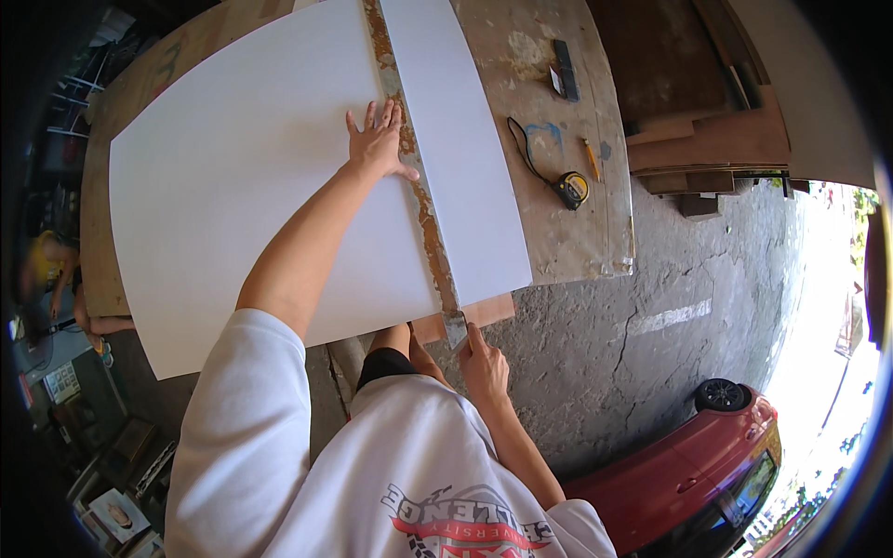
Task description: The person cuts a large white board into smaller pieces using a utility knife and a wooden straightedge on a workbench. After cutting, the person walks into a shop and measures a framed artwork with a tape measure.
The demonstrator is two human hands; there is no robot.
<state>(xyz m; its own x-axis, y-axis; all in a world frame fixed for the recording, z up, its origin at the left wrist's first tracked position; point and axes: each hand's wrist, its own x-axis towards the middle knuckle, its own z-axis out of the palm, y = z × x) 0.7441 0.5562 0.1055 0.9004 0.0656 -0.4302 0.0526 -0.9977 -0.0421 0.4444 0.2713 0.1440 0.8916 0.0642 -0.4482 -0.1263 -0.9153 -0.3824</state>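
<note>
A large white sheet [260,186] lies across a worn wooden table. Over it runs a long, narrow straightedge [433,246], stained with brown patches, and its near end sticks out past the sheet's near edge. My left hand [375,149] presses down with fingers spread, on the sheet and against the straightedge about midway along. Just beyond the near edge, beside the straightedge's end, my right hand [486,367] is closed, index finger pointing forward. Something thin and dark shows at its fingertips, too small to make out.
On the table [558,246] to the right lie a tape measure [571,190] with a strap, a yellow pencil-like stick [592,160] and a dark block [565,72]. Brown boards [716,121] stand far right. A red car [688,474] is parked at lower right. Another person [56,265] is at far left.
</note>
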